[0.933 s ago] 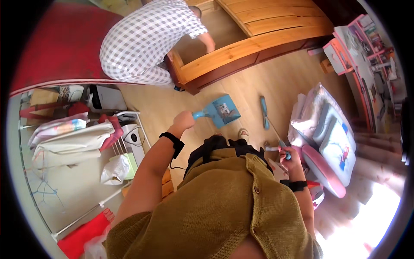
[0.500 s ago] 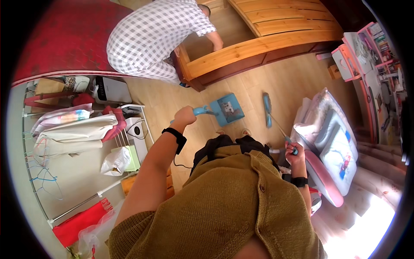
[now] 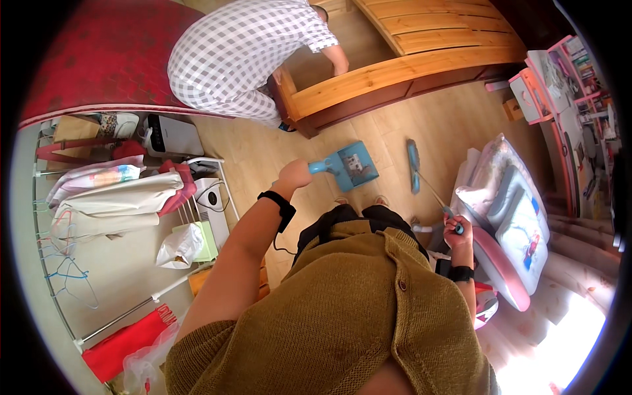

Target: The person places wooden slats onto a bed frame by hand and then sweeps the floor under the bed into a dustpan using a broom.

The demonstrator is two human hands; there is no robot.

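My left hand (image 3: 295, 176) is closed round the handle of a blue dustpan (image 3: 345, 187), whose pan lies in front of my feet. Grey debris (image 3: 359, 167) sits inside the pan. On the other side, my right hand (image 3: 457, 232) grips the handle end of a broom (image 3: 414, 168). The broom's long, thin stick slants away to a blue head to the right of the dustpan, with a gap between the two. Whether the bristles touch the floor I cannot tell.
Ahead, a person in checked clothes (image 3: 227, 59) bends into an open wooden bed frame (image 3: 395, 74). A clothes rack (image 3: 224, 191) stands left. Right are a pink chair (image 3: 500, 270) piled with cushions (image 3: 510, 197) and a desk (image 3: 573, 141). A red-covered mattress (image 3: 99, 66) lies far left.
The dustpan, the broom and both my hands appear slightly further right, along with most of the scene. Both grips are unchanged. The other person still bends over the bed frame.
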